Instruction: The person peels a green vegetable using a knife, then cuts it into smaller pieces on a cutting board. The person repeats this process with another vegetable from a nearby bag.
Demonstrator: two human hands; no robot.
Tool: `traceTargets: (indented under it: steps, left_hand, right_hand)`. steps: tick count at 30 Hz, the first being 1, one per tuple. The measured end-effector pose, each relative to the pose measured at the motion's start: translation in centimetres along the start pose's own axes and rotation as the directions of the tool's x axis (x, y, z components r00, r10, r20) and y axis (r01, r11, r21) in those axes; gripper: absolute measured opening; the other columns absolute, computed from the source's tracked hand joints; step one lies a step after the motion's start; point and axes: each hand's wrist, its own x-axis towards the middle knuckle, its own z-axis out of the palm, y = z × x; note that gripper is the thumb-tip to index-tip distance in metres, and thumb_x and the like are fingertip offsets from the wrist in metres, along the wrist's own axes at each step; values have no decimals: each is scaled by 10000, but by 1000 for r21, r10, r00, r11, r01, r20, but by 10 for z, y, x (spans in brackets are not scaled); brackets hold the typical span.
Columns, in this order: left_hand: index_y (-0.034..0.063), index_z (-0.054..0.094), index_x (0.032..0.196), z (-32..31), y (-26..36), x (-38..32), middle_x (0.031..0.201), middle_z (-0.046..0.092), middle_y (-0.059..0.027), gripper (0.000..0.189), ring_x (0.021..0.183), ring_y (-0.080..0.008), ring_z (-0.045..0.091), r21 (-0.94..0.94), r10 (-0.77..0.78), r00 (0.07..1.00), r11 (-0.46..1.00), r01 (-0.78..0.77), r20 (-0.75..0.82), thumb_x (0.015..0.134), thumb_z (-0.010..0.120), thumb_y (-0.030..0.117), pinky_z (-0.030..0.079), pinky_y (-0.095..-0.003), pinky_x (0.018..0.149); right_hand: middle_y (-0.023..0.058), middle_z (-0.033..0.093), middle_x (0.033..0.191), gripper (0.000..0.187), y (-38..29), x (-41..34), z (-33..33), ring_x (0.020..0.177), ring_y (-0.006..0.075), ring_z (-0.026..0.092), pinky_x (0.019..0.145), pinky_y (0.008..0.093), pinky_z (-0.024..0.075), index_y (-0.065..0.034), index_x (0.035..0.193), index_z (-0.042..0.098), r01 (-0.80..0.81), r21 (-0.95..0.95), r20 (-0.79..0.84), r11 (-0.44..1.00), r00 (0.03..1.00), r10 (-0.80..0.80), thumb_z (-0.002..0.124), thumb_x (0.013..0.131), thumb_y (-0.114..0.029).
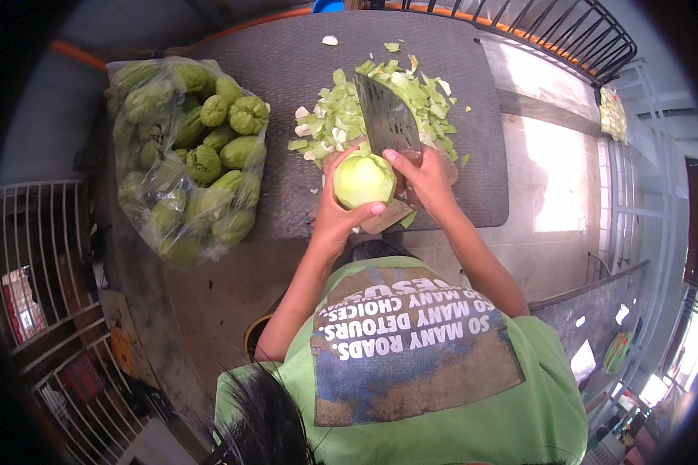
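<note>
My left hand holds a peeled, pale green chayote, its thumb across the near side and its fingers around the left. Beside it, on the right, my right hand grips a wide-bladed cleaver, the blade pointing away from me. The cleaver's handle is mostly hidden by the fingers. Green peelings and whitish scraps lie heaped beyond both hands. Part of a wooden board shows under my hands. To the left, a clear plastic bag is full of unpeeled chayotes.
The dark, textured table top reaches past the peelings. The bag leans over its near left edge. A black metal rack stands at the far right. Metal bars are at the left, and a grey ledge is at the lower right.
</note>
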Motion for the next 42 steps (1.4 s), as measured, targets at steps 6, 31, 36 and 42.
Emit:
traceTargets:
  steps: [6, 31, 36, 42]
  left_hand:
    - [100, 432, 1355, -5, 12, -4, 1247, 511, -55, 903, 1172, -192, 507, -85, -12, 998, 996, 17, 63, 596, 913, 186, 423, -343, 1010]
    - [53, 497, 1293, 14, 33, -10, 1129, 665, -150, 730, 1022, -256, 668, 647, 203, 974, 757, -92, -98, 662, 857, 114, 520, -381, 885]
    - [16, 521, 1227, 14, 17, -6, 1145, 649, -153, 742, 1039, -241, 651, 593, 224, 963, 800, -96, -147, 595, 895, 129, 510, -376, 899]
    - [48, 451, 1269, 11, 3, -6, 1177, 555, -84, 823, 1093, -226, 559, 471, 179, 980, 874, -119, -83, 602, 914, 184, 461, -357, 963]
  right_hand:
    - [42, 612, 708, 233, -21, -27, -17, 570, 110, 565, 504, 260, 430, 6, 874, 607, 203, -402, -19, 893, 973, -229, 721, 880, -198]
    - [109, 515, 716, 180, -52, -63, -14, 663, 331, 569, 572, 421, 433, -44, 789, 502, 546, -779, 337, 309, 779, -529, 636, 673, -12]
    - [122, 586, 727, 179, -56, -48, -5, 690, 373, 617, 590, 433, 464, -43, 889, 550, 478, -761, 313, 439, 863, -396, 660, 748, -51]
    - [17, 494, 523, 226, -17, 7, -16, 443, 134, 479, 451, 298, 389, -34, 746, 542, -197, -189, -31, 962, 980, 195, 672, 878, -163]
